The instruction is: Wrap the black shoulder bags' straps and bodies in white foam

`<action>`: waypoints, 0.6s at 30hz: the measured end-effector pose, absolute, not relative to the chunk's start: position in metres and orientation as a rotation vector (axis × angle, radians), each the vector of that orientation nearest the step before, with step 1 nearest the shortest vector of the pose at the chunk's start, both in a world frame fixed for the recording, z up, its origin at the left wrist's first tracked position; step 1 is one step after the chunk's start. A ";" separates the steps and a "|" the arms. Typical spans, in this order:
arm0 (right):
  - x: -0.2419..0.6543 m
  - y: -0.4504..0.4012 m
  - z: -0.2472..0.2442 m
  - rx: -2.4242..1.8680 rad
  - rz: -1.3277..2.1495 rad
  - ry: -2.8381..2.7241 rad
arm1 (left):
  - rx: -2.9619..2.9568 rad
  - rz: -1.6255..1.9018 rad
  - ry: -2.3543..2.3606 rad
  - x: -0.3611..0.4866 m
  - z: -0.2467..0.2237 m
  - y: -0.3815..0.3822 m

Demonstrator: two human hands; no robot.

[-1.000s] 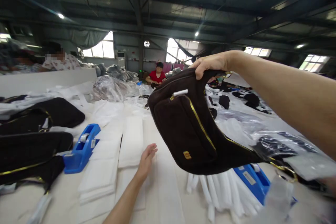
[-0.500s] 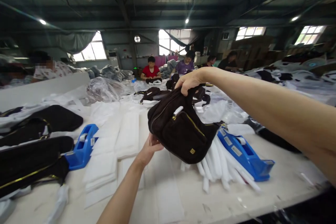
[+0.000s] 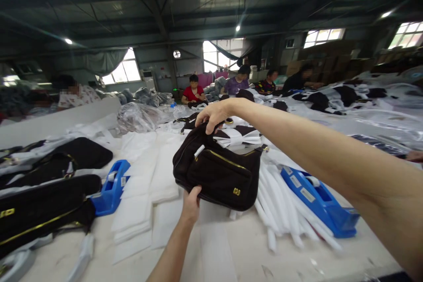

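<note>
A dark brown handbag (image 3: 220, 172) with a gold front zip and a small gold emblem is held above the table. My right hand (image 3: 213, 116) grips its top edge at the upper left, fingers curled over it. At the bag's lower left, my left hand (image 3: 192, 202) pinches the bottom edge, thumb on the front and the other fingers hidden behind. A white wrap covers the zip pull. White foam sheets (image 3: 135, 202) lie stacked to the left, and white foam rods (image 3: 280, 207) spread out to the right of the bag.
Blue tape dispensers stand at the left (image 3: 112, 187) and right (image 3: 320, 200). More dark bags (image 3: 49, 211) lie along the left side. Clear plastic (image 3: 139, 116) heaps up further back. Several people sit working across the table, and another person's hand (image 3: 414, 156) shows at the right edge.
The bag has swung to face me more squarely and its bottom has levelled out. My right hand has moved left and slightly down with it; my left thumb now shows on the front.
</note>
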State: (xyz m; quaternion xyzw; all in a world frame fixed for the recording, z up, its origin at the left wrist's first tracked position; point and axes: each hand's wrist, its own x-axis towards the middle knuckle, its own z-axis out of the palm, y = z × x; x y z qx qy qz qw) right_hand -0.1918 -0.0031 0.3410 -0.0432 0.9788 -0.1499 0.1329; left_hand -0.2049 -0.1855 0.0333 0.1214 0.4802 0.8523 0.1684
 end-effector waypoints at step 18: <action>-0.188 -0.013 0.336 -0.543 0.307 3.212 | 0.004 2.301 1.277 -0.225 0.033 -0.200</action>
